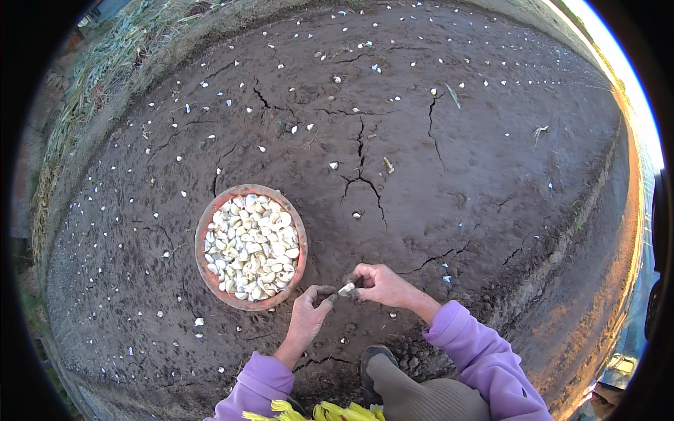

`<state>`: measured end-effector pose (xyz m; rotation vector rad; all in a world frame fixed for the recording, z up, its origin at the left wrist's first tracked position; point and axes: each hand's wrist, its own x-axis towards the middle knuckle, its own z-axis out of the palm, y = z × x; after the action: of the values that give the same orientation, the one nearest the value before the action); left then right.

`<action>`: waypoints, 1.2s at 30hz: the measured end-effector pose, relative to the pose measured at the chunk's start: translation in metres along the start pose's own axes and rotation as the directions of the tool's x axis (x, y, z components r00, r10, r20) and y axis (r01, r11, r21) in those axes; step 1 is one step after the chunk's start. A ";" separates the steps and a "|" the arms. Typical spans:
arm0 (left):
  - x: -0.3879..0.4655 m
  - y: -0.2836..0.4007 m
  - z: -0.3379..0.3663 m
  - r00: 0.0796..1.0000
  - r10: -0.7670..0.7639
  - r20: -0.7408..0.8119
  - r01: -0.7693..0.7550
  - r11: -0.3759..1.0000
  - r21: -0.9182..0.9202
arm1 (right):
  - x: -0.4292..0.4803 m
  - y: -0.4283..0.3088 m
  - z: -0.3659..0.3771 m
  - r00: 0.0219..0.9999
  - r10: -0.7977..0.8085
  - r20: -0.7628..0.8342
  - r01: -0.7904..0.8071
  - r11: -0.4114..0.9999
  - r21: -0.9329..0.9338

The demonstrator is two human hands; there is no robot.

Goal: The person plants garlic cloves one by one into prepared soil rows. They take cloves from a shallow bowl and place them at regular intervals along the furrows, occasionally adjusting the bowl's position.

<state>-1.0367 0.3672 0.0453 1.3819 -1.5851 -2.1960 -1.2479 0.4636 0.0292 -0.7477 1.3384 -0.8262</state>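
A white garlic clove (pixel 346 289) is pinched between the soil-darkened fingertips of my right hand (pixel 383 286). From the other side, my left hand (pixel 311 312) brings thumb and forefinger together at the clove's left end. Just up and left of my hands, a round reddish basin (pixel 302 231) with a muddy rim rests on the soil. It is filled with loose garlic cloves (pixel 253 247). Single cloves sit in the soil nearby, one (pixel 356 214) above my hands and another (pixel 334 165) farther up.
Dark, damp soil (pixel 421 210) with branching cracks spreads all around, dotted with many cloves in rough rows. My shoe (pixel 375 363) stands on it below my hands. Dry stalks (pixel 105 79) lie along the upper left edge. At right, a furrow (pixel 558 263) borders the bed.
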 end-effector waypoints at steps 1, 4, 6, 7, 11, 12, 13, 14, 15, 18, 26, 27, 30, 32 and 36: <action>-0.001 -0.001 -0.001 0.993 0.093 -0.067 -0.088 0.994 0.064 | -0.006 0.012 -0.009 0.992 0.069 -0.107 -0.070 0.997 -0.010; 0.006 0.000 -0.014 0.949 0.203 -0.240 -0.178 0.976 0.124 | -0.021 0.043 -0.034 0.868 -0.196 -0.456 -0.089 0.843 -0.531; 0.010 0.002 -0.039 0.897 0.295 -0.330 -0.204 0.937 0.285 | -0.024 0.058 -0.035 0.841 -0.271 -0.468 -0.106 0.766 -0.634; 0.013 0.003 -0.048 0.855 0.349 -0.383 -0.244 0.923 0.297 | -0.023 0.064 -0.033 0.842 -0.293 -0.454 -0.103 0.738 -0.667; 0.019 0.006 -0.078 0.813 0.533 -0.234 -0.130 0.559 0.819 | -0.014 0.076 -0.023 0.848 -0.344 -0.403 -0.110 0.630 -0.769; 0.021 0.005 -0.080 0.833 0.515 -0.204 -0.083 0.479 0.874 | -0.009 0.078 -0.022 0.861 -0.320 -0.395 -0.133 0.610 -0.781; 0.021 0.004 -0.081 0.836 0.520 -0.176 -0.088 0.442 0.893 | -0.005 0.080 -0.020 0.866 -0.334 -0.372 -0.126 0.574 -0.809; 0.022 0.003 -0.080 0.853 0.498 -0.159 -0.071 0.411 0.909 | -0.001 0.081 -0.018 0.866 -0.359 -0.348 -0.116 0.533 -0.838; 0.023 0.002 -0.079 0.869 0.475 -0.143 -0.056 0.380 0.923 | 0.002 0.083 -0.016 0.874 -0.353 -0.332 -0.131 0.487 -0.863; 0.028 0.004 -0.082 0.878 0.460 -0.131 -0.061 0.380 0.923 | 0.007 0.082 -0.010 0.855 -0.386 -0.347 -0.148 0.460 -0.876; 0.037 0.005 -0.112 0.920 0.386 -0.071 -0.153 0.521 0.840 | 0.011 0.082 -0.011 0.839 -0.403 -0.367 -0.176 0.437 -0.882; 0.038 0.001 -0.114 0.911 0.410 -0.043 -0.194 0.518 0.833 | 0.014 0.083 -0.011 0.841 -0.405 -0.360 -0.180 0.417 -0.891; 0.047 -0.010 -0.122 0.893 0.447 -0.053 -0.212 0.521 0.827 | 0.017 0.082 -0.011 0.861 -0.374 -0.345 -0.193 0.387 -0.902; 0.053 -0.015 -0.128 0.899 0.422 -0.112 -0.195 0.618 0.762 | 0.014 0.074 -0.010 0.857 -0.383 -0.343 -0.186 0.391 -0.901; 0.051 -0.019 -0.131 0.913 0.296 -0.279 -0.128 0.861 0.492 | 0.002 0.043 0.003 0.813 -0.401 -0.423 -0.126 0.587 -0.800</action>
<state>-0.9659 0.2552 -0.0069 1.5002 -2.0785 -1.3940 -1.2414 0.4840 -0.0078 -1.4181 2.3005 -0.5377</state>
